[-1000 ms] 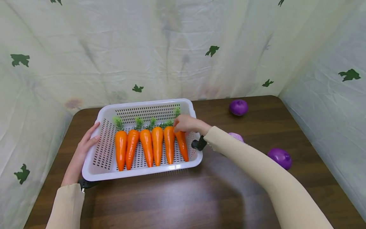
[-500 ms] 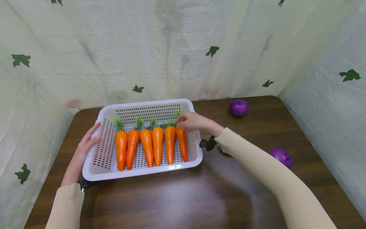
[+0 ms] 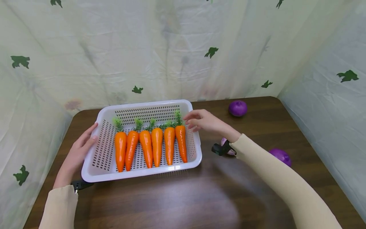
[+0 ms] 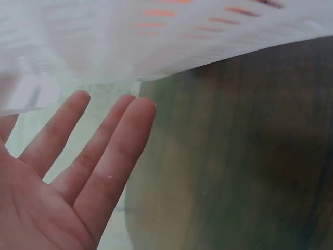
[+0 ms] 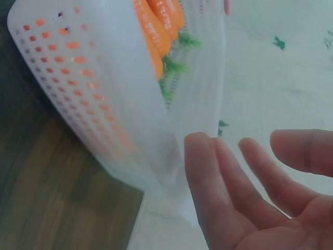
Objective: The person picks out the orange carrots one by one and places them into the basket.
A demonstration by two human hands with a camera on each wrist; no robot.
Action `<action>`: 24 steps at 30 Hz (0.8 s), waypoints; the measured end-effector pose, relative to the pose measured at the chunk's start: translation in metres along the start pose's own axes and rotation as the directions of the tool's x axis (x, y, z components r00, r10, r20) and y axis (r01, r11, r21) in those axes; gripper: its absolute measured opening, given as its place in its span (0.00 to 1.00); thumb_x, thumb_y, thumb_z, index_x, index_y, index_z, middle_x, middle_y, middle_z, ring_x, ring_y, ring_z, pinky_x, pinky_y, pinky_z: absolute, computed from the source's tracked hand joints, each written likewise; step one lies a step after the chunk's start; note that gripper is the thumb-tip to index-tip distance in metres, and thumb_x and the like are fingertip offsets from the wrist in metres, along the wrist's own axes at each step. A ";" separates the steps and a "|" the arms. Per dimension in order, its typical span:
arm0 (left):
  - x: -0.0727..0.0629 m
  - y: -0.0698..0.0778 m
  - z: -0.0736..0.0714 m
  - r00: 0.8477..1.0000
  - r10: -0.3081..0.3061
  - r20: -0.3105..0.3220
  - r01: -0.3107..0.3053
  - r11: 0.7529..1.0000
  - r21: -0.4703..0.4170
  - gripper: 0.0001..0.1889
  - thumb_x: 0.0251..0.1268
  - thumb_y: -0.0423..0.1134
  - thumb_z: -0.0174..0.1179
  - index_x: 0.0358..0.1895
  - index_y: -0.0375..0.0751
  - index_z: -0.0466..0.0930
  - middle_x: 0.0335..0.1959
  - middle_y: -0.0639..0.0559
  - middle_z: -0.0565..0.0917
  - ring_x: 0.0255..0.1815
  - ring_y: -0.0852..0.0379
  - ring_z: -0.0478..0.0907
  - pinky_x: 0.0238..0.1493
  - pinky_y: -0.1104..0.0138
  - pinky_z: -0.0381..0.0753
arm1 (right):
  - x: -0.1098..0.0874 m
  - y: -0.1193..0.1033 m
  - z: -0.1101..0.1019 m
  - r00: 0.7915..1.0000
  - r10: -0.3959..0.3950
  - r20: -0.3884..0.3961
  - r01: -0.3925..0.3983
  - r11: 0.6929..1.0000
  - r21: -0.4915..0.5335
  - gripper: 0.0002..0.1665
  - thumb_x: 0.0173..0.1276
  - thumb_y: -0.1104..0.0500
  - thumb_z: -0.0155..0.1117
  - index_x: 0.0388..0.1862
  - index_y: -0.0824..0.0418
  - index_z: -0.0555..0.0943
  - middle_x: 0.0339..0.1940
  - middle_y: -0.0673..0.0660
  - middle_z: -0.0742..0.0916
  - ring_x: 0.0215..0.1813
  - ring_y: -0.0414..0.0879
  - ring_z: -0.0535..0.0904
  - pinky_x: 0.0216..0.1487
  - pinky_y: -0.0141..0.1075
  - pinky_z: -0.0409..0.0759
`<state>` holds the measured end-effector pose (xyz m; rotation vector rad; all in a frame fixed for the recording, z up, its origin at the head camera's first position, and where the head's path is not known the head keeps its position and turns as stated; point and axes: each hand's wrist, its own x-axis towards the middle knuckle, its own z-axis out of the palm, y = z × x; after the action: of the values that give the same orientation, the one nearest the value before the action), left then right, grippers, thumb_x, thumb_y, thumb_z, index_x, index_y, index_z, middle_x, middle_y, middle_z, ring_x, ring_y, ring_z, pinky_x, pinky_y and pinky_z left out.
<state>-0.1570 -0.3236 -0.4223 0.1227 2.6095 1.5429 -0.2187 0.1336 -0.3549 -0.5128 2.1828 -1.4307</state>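
A white perforated plastic basket point(image 3: 137, 173) stands on the table, with several orange carrots point(image 3: 157, 148) lying side by side inside, green tops toward the back. The rightmost carrot point(image 3: 181, 144) lies near the basket's right wall. My left hand point(image 3: 76, 152) is at the basket's left rim, thumb and fingers spread; in the left wrist view its fingers point(image 4: 117, 156) are straight, just below the basket wall. My right hand point(image 3: 207, 122) hovers at the right rim, fingers loosely bent and holding nothing. The right wrist view shows its fingertips point(image 5: 199, 146) beside the basket's outer wall.
Two purple onions point(image 3: 238, 108) lie on the dark wooden table point(image 3: 160, 203), at the back right and at the right edge. A paler purple onion point(image 3: 231, 153) is partly hidden behind the right wrist. A pale patterned curtain point(image 3: 160, 57) hangs along the back and sides.
My right hand has let go of the rightmost carrot and drawn back to the right, out over the basket's rim. My left hand has shifted slightly left at the left rim.
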 end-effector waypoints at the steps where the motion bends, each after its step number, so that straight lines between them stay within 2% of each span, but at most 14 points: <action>1: 0.000 0.000 -0.001 1.000 0.011 -0.004 -0.011 1.000 0.021 0.29 0.77 0.48 0.41 0.76 0.66 0.44 0.63 0.28 0.61 0.35 0.70 0.79 0.29 0.60 0.84 | -0.003 0.002 -0.002 1.000 -0.011 -0.011 0.011 1.000 0.015 0.19 0.72 0.64 0.51 0.59 0.72 0.73 0.53 0.69 0.80 0.50 0.59 0.79 0.48 0.46 0.81; 9: -0.002 0.005 -0.010 0.999 0.047 0.007 -0.048 0.991 0.123 0.31 0.76 0.45 0.44 0.77 0.59 0.43 0.65 0.25 0.60 0.36 0.74 0.76 0.29 0.63 0.83 | -0.023 0.014 -0.022 0.991 -0.068 -0.113 0.080 0.991 0.105 0.17 0.73 0.64 0.54 0.56 0.74 0.74 0.49 0.69 0.82 0.47 0.58 0.80 0.50 0.53 0.79; 13: -0.004 0.012 -0.017 0.998 0.062 0.012 -0.063 0.980 0.189 0.33 0.75 0.44 0.46 0.78 0.56 0.43 0.68 0.27 0.57 0.42 0.76 0.69 0.33 0.71 0.79 | -0.034 0.020 -0.030 0.981 -0.075 -0.176 0.095 0.990 0.107 0.17 0.73 0.64 0.55 0.56 0.72 0.74 0.48 0.66 0.82 0.46 0.53 0.81 0.52 0.54 0.77; 16: -0.008 0.021 -0.024 0.997 0.072 0.008 -0.072 0.968 0.241 0.34 0.75 0.43 0.48 0.77 0.57 0.43 0.72 0.35 0.54 0.50 0.68 0.68 0.36 0.77 0.74 | -0.041 0.026 -0.036 0.969 -0.090 -0.230 0.113 0.990 0.088 0.17 0.73 0.63 0.55 0.56 0.71 0.74 0.49 0.65 0.82 0.47 0.52 0.80 0.53 0.52 0.77; 18: -0.012 0.028 -0.028 0.997 0.081 -0.004 -0.077 0.966 0.245 0.33 0.74 0.43 0.48 0.77 0.60 0.44 0.75 0.44 0.51 0.60 0.56 0.66 0.48 0.66 0.77 | -0.045 0.030 -0.039 0.959 -0.108 -0.263 0.129 0.990 0.061 0.17 0.74 0.63 0.54 0.57 0.71 0.74 0.51 0.65 0.81 0.49 0.53 0.79 0.53 0.51 0.77; 20: -0.016 0.036 -0.032 0.994 0.108 -0.013 -0.102 0.968 0.230 0.33 0.74 0.41 0.48 0.77 0.60 0.45 0.76 0.51 0.48 0.69 0.43 0.56 0.61 0.48 0.68 | -0.050 0.034 -0.042 0.946 -0.130 -0.297 0.142 0.990 0.016 0.17 0.74 0.63 0.53 0.58 0.70 0.73 0.53 0.65 0.80 0.52 0.54 0.78 0.54 0.50 0.77; 22: -0.020 0.046 -0.035 0.990 0.138 -0.028 -0.129 0.968 0.217 0.33 0.74 0.39 0.48 0.77 0.61 0.45 0.77 0.58 0.44 0.73 0.41 0.45 0.68 0.45 0.52 | -0.055 0.038 -0.046 0.930 -0.151 -0.336 0.137 0.989 -0.064 0.18 0.75 0.61 0.53 0.59 0.68 0.73 0.55 0.63 0.79 0.54 0.54 0.77 0.55 0.49 0.76; 23: -0.022 0.051 -0.036 0.986 0.166 -0.029 -0.157 0.967 0.199 0.33 0.74 0.37 0.48 0.77 0.59 0.46 0.77 0.58 0.43 0.75 0.42 0.40 0.69 0.41 0.43 | -0.057 0.040 -0.048 0.919 -0.165 -0.357 0.135 0.985 -0.108 0.19 0.75 0.61 0.53 0.60 0.67 0.73 0.56 0.63 0.79 0.55 0.54 0.76 0.55 0.50 0.75; 24: -0.023 0.056 -0.036 0.981 0.192 -0.031 -0.182 0.965 0.190 0.33 0.74 0.36 0.48 0.77 0.57 0.45 0.77 0.57 0.42 0.76 0.46 0.37 0.71 0.47 0.38 | -0.059 0.041 -0.050 0.908 -0.180 -0.377 0.131 0.980 -0.153 0.20 0.75 0.60 0.53 0.62 0.66 0.72 0.57 0.62 0.78 0.57 0.54 0.75 0.56 0.50 0.74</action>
<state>-0.1387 -0.3312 -0.3549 0.3618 2.8500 1.3638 -0.2013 0.2186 -0.3655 -0.4875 2.6097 -1.6000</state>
